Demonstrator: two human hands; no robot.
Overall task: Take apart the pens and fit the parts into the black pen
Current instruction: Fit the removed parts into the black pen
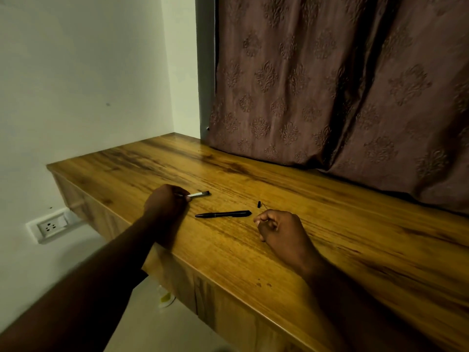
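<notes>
A black pen (223, 214) lies flat on the wooden table (330, 237) between my two hands. My left hand (165, 203) grips one end of a silver-white pen part (199, 194) with a dark tip, which points right just above the table. A small black piece (258, 204) sits behind the black pen, with a thin wire-like part (265, 206) beside it. My right hand (276, 228) rests on the table to the right of the black pen, fingers curled; nothing shows plainly in it.
A brown patterned curtain (330, 85) hangs along the back of the table. A white wall is on the left with a socket (49, 227) low down. The table's front edge runs diagonally under my forearms.
</notes>
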